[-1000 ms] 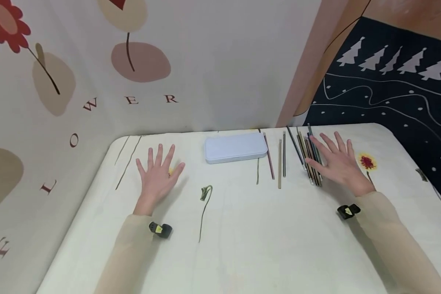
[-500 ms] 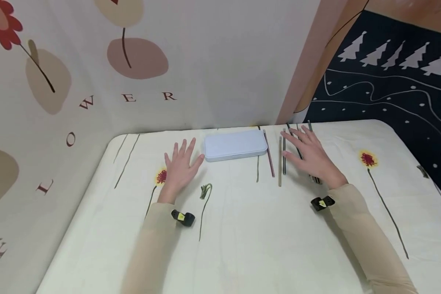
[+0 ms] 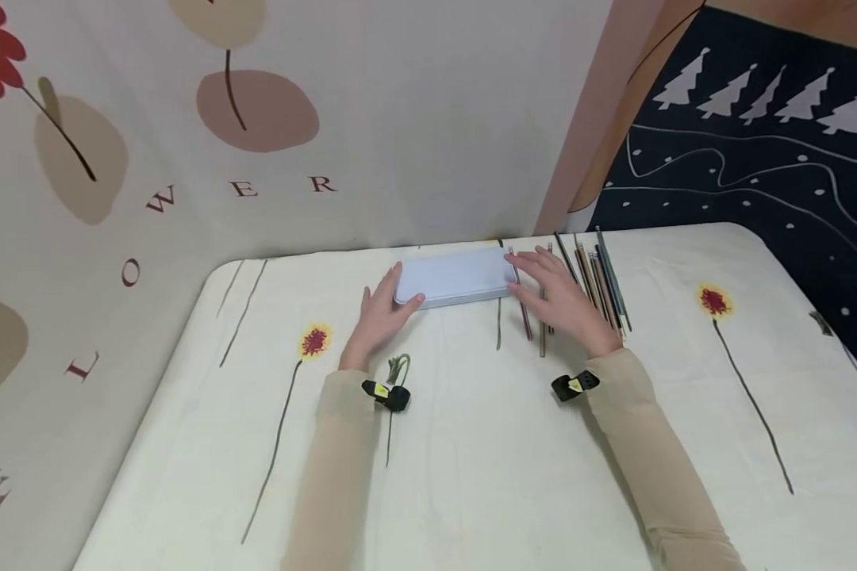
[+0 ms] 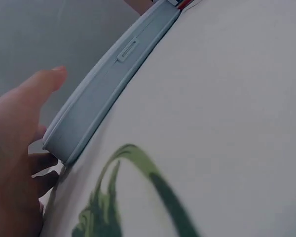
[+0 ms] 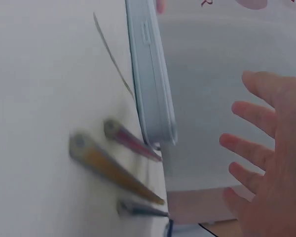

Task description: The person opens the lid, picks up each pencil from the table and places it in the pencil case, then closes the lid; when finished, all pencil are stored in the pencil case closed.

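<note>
A pale blue, flat pencil case (image 3: pixel 453 274) lies shut near the back of the table. My left hand (image 3: pixel 377 321) is at its left end; in the left wrist view the fingers (image 4: pixel 44 162) are beside the case's end and the thumb is extended near its front edge. My right hand (image 3: pixel 567 297) hovers by the right end, fingers spread. In the right wrist view those fingers (image 5: pixel 246 148) stand apart from the case. Under and beside the right hand lie a red pencil (image 5: pixel 133 142), a gold pencil (image 5: pixel 111 168) and a dark pencil (image 5: pixel 140 209).
A loose bunch of several pencils (image 3: pixel 600 285) lies right of the right hand. The white tablecloth (image 3: pixel 471 460) has printed flowers and stems. A pale curtain (image 3: pixel 428 143) hangs behind the table's back edge, and a dark cloth with trees (image 3: pixel 743 174) hangs at the right.
Both hands have moved inward: the left hand rightward to the case's left end, the right hand leftward from over the pencil bunch to the case's right end.
</note>
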`<state>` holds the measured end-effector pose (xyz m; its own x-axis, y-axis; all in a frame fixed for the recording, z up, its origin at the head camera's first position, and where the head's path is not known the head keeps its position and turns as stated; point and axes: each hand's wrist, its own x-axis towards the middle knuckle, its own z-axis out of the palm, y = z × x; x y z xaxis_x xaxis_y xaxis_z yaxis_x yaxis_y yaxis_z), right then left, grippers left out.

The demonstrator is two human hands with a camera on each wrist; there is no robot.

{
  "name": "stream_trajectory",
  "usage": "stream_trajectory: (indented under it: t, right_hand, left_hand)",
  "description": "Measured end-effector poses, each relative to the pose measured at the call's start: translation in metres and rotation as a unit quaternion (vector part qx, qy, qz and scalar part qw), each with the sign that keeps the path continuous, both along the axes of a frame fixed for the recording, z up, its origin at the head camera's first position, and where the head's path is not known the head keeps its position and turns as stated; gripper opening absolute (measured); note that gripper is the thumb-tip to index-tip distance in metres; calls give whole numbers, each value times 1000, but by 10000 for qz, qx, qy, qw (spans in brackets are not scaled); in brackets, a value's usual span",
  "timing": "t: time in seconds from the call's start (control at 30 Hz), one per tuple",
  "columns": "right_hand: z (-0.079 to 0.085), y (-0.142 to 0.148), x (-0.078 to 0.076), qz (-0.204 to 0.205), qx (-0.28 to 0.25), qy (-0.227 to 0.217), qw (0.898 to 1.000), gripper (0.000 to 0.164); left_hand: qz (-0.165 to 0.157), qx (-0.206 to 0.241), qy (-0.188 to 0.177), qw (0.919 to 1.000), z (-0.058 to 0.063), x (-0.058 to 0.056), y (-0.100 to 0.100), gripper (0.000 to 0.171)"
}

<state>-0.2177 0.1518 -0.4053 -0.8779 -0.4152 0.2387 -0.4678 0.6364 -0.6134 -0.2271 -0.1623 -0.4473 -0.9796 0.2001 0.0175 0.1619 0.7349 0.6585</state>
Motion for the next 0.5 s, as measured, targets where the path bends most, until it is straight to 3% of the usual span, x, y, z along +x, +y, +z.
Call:
stream_trajectory:
  t: [0.23,0.5]
  right_hand:
    - [-6,-15,-3,60,-233,-309,9992,45]
    - [-14,-36,-10,288,-262,-294,9988,38]
  left_hand:
    - [-106,-15,12,9999,-3,-3,-3,91]
    - [56,533,111,9985,-9,-5,-7,82]
